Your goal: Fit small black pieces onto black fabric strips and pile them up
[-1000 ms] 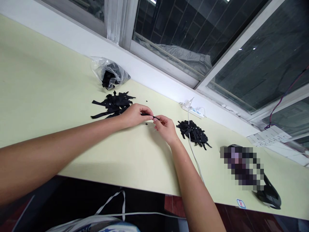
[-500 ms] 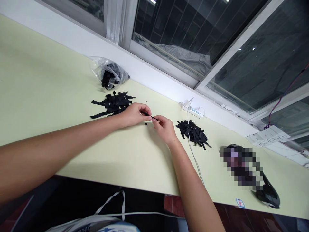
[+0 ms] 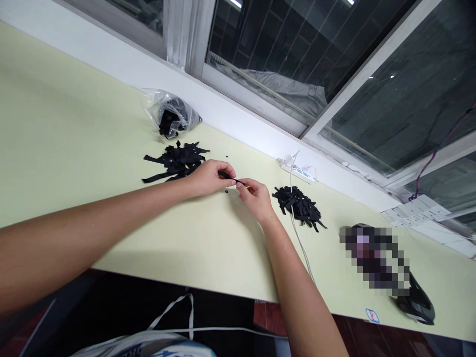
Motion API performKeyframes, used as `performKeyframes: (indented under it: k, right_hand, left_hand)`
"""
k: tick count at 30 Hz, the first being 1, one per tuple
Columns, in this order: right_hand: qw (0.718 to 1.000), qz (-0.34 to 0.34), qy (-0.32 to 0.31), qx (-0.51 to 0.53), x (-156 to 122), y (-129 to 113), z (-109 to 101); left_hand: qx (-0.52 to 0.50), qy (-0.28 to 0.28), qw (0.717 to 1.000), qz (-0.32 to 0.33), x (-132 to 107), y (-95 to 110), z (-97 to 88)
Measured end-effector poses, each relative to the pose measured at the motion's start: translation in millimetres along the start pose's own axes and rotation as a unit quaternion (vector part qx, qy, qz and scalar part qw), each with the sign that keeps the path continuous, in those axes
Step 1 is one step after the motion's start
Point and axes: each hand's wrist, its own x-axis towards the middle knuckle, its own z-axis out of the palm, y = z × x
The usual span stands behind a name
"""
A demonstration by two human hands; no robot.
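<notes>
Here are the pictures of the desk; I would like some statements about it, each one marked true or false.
1. Both hands pinch one small black strip between them. True.
2. The left hand lies right beside the pile of black strips. True.
3. The clear plastic bag lies at the near table edge. False: it lies by the window wall.
4. The smaller black pile is left of the left hand. False: it lies beyond the right hand, on a white cable.

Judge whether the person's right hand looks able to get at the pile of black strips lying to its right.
Probably yes: the right hand lies close beside that pile of black strips, with bare tabletop between them, though its fingers pinch a black strip.
</notes>
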Motion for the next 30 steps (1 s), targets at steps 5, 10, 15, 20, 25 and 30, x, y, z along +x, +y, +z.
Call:
performKeyframes:
  k: [5, 10, 15, 20, 25, 30]
  right_hand:
    - [0.999, 0.019, 0.005, 0.025, 0.3, 0.8, -0.6]
    - [0.999, 0.016, 0.002, 0.038, 1.3, 3.4, -0.8]
    - [0.999, 0.018, 0.007, 0.046, 1.2, 2.3, -1.0]
    - [0.998, 0.013, 0.011, 0.060, 1.0, 0.7, -0.7]
    - [0.998, 0.016, 0.009, 0.064, 0.6, -1.1, -0.1]
    - [0.997, 0.011, 0.007, 0.075, 0.7, -1.5, 0.4]
  left_hand:
    - [0.000, 0.001, 1.000, 0.020, -0.5, -1.7, 0.9]
    - [-0.003, -0.005, 1.000, 0.024, -0.8, -0.7, -0.4]
    - [-0.010, -0.017, 0.999, 0.027, -1.4, -0.7, -0.3]
    - [-0.006, -0.017, 0.999, 0.030, -1.5, -2.1, 0.3]
    - [0.006, -0.021, 1.000, 0.006, -0.7, -0.9, -2.5]
    - [-0.058, -0.049, 0.996, -0.048, 0.2, -3.2, -2.4]
